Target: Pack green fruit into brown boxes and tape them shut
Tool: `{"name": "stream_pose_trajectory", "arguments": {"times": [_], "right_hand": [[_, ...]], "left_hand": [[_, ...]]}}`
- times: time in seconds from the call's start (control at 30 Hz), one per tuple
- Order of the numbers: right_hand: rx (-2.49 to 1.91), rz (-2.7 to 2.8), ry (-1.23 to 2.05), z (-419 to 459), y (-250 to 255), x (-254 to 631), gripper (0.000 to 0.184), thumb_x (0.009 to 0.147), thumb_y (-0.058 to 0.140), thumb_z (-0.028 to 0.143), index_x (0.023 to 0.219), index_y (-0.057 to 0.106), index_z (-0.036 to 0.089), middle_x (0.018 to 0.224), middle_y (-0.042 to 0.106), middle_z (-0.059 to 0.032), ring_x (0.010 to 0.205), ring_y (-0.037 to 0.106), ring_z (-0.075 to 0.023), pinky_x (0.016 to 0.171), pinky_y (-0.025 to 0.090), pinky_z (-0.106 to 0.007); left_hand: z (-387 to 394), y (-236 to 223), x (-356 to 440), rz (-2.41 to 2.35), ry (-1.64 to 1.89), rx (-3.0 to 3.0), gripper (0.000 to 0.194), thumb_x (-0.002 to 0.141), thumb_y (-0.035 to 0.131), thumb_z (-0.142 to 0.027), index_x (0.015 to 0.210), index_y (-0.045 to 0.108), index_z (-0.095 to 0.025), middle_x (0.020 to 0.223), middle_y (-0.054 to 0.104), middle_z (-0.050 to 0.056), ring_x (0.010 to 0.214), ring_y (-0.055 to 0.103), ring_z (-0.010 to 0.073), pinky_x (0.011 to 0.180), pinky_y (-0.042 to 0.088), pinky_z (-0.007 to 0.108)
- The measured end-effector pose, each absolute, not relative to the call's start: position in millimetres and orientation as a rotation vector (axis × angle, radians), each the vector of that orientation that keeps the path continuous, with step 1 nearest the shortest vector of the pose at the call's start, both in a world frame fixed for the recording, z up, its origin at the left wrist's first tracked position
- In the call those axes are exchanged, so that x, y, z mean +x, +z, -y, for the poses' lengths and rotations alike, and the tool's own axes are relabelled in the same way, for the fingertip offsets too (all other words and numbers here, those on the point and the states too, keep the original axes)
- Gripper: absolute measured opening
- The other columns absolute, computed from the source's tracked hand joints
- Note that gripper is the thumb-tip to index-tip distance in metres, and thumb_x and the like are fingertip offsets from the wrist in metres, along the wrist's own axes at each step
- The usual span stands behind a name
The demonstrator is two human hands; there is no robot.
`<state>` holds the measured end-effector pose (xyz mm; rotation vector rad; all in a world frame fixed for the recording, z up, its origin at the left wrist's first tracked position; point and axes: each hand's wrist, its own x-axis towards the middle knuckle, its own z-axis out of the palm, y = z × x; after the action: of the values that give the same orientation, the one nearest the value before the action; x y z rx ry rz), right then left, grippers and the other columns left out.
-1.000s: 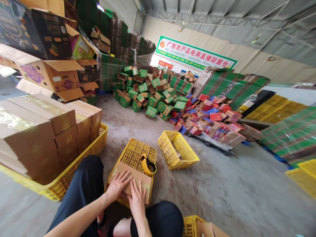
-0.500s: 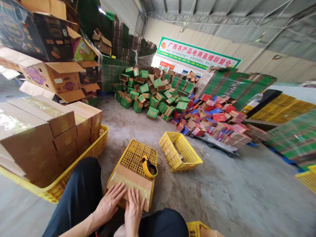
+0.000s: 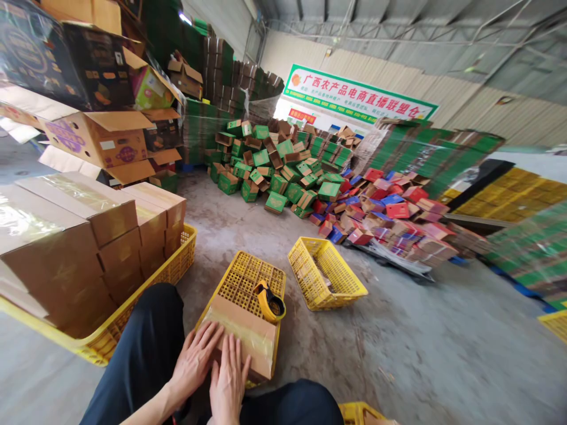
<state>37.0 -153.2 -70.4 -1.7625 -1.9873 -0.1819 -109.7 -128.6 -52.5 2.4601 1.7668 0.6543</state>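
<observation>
A brown cardboard box [image 3: 252,330] with clear tape along its top lies on an upturned yellow crate [image 3: 248,277] between my knees. My left hand [image 3: 197,357] rests flat on the box's near left part, fingers stretched out. Beside it, my right hand [image 3: 229,372] presses on the near side with fingers extended and the thumb apart. Both palms face down and neither grasps anything. Just beyond the box, a yellow and black tape dispenser [image 3: 269,302] sits on the crate's grid surface.
At left, a large yellow crate [image 3: 188,251] holds several stacked, taped cardboard boxes [image 3: 119,248]. A smaller yellow basket [image 3: 328,274] stands ahead to the right. Piles of green cartons [image 3: 277,200] and red and blue cartons [image 3: 394,209] cover the floor farther back.
My right hand has shifted slightly left along the box, closer to my left hand. The view has moved a little; the box and tape dispenser stay on the crate.
</observation>
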Motion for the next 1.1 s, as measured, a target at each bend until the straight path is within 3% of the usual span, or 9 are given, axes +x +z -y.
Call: {"name": "stream_pose_trajectory", "arguments": {"times": [0.1,0.27,0.5,0.6,0.67,0.83,1.1], "right_hand": [[-1.846,1.985,-0.205,156,-63,68,0.058,0.107,0.038,0.054,0.158,0.046,0.029,0.155,0.053,-0.0117,0.138,0.056,-0.0389,0.114,0.039,-0.071],[-2.002,1.908,-0.244,166,-63,123,0.061,0.108,0.023,0.055,0.152,0.055,0.028,0.154,0.055,-0.0122,0.14,0.054,-0.0405,0.109,0.04,-0.075],[-2.011,1.761,-0.126,173,-64,129,0.076,0.106,0.023,0.064,0.157,0.048,0.014,0.158,0.049,-0.0195,0.145,0.049,-0.0387,0.111,0.049,-0.058],[-2.007,1.702,-0.048,175,-55,118,0.086,0.101,0.03,0.073,0.158,0.044,0.01,0.165,0.037,-0.0233,0.142,0.053,-0.0373,0.111,0.051,-0.047],[-2.029,1.682,-0.023,176,-49,113,0.09,0.099,0.031,0.076,0.158,0.044,0.01,0.167,0.032,-0.0245,0.139,0.055,-0.0382,0.108,0.053,-0.045],[-2.06,1.68,0.02,174,-42,112,0.084,0.1,0.031,0.075,0.155,0.051,0.014,0.163,0.041,-0.0247,0.137,0.056,-0.0378,0.108,0.051,-0.047],[-2.107,1.675,-0.012,172,-39,104,0.084,0.099,0.029,0.076,0.151,0.056,0.015,0.161,0.041,-0.0282,0.149,0.038,-0.0467,0.11,0.043,-0.065]], "left_hand": [[129,-48,-113,-1.839,0.585,2.395,0.097,0.077,0.045,0.003,0.165,0.03,-0.032,0.171,0.031,0.001,0.157,0.026,0.027,0.123,0.027,0.05],[126,-45,-117,-1.911,0.536,2.278,0.099,0.075,0.04,0.008,0.164,0.032,-0.034,0.172,0.027,0.0,0.158,0.024,0.0279,0.117,0.034,0.047],[120,-34,-122,-1.908,0.494,2.201,0.099,0.074,0.043,0.005,0.166,0.031,-0.029,0.172,0.027,0.002,0.154,0.031,0.03,0.111,0.041,0.043],[121,-25,-120,-1.913,0.476,2.216,0.092,0.077,0.045,0.001,0.165,0.032,-0.023,0.172,0.027,0.008,0.153,0.032,0.0313,0.109,0.043,0.043],[121,-23,-115,-1.929,0.497,2.244,0.088,0.079,0.047,-0.002,0.164,0.034,-0.019,0.172,0.027,0.012,0.156,0.028,0.0326,0.114,0.04,0.046],[126,-29,-100,-1.91,0.579,2.369,0.08,0.081,0.053,-0.007,0.16,0.039,-0.009,0.17,0.022,0.025,0.16,0.015,0.0386,0.125,0.022,0.057],[139,-36,-72,-1.787,0.626,2.486,0.098,0.08,0.058,-0.012,0.166,0.013,-0.005,0.169,0.006,0.033,0.158,0.009,0.0479,0.121,0.025,0.067]]}}
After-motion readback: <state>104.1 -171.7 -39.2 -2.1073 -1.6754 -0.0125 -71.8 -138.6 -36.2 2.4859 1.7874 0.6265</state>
